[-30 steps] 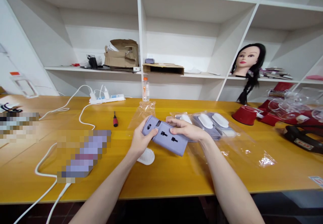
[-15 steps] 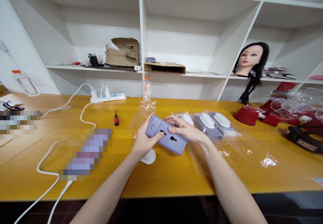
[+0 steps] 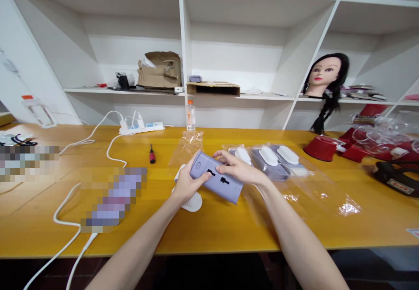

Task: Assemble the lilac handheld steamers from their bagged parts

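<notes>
Both hands are on the adapter, a lilac plastic block with a round button at one end and black slots on its face. It lies on a slant across my view, held at or just above the table; I cannot tell whether its lower edge touches.

Left hand: closed round the button end, thumb resting on the face beside a slot.

Right hand: half closed over the far edge, fingers lying across the top of the block. Neither hand holds anything else.

Just under the left wrist, touching it or nearly so, is a white moulded piece, and a white edge shows beyond the left hand.

Right of the adapter, two lilac units with white oval caps lie in clear plastic bags. Another empty-looking bag sits beyond it.

Left of the adapter are a red-handled screwdriver and a pixelated blur, too obscured to name. A power strip with white cables lies further back, beside a clear bottle.

Far right of the adapter are a red stand and a black cord. Shelves behind it hold a cardboard box and a mannequin head.
</notes>
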A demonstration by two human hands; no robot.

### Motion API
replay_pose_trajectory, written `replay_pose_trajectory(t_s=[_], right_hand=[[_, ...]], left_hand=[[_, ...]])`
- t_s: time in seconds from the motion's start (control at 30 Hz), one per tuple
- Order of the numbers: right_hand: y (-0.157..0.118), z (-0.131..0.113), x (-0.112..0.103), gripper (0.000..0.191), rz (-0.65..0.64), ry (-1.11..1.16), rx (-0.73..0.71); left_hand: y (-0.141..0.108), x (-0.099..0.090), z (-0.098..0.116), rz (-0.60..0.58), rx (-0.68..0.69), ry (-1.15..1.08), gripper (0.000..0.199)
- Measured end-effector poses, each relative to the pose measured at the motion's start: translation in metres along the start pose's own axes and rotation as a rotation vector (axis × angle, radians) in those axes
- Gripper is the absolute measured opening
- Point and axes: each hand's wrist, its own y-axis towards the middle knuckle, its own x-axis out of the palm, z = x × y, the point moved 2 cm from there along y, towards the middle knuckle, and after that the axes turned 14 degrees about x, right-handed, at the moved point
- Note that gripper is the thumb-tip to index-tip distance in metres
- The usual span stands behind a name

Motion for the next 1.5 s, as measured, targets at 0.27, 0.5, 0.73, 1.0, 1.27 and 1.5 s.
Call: replay_pose_trajectory(t_s=[0.27, 0.5, 0.73, 1.0, 1.27, 1.5], right_hand=[[0.004, 0.006, -0.003, 0.017, -0.195, 0.496, 0.257], [-0.001, 0.004, 0.002, 0.041, -0.414, 0.544, 0.270], [-0.021, -0.023, -0.013, 0.074, 0.049, 0.212, -0.216], [-0.011, -0.009, -0.017, 0.039, 0.156, 0.399, -0.042], [-0.012, -0.011, -0.014, 0.039, -0.052, 0.392, -0.049], [-0.014, -0.015, -0.010, 0.035, -0.039, 0.405, -0.058]], left_hand=[[0.014, -0.027, 0.011, -0.225, 0.137, -0.329, 0.066], [0.013, -0.018, 0.008, -0.012, 0.075, -0.255, 0.040], [0.008, -0.010, 0.008, 0.196, -0.570, -0.546, 0.060], [0.007, -0.003, 0.005, 0.323, -0.263, -0.428, 0.063], [0.000, -0.003, 0.017, 0.264, -0.162, -0.331, 0.053], [-0.006, -0.004, 0.018, 0.291, -0.126, -0.203, 0.052]])
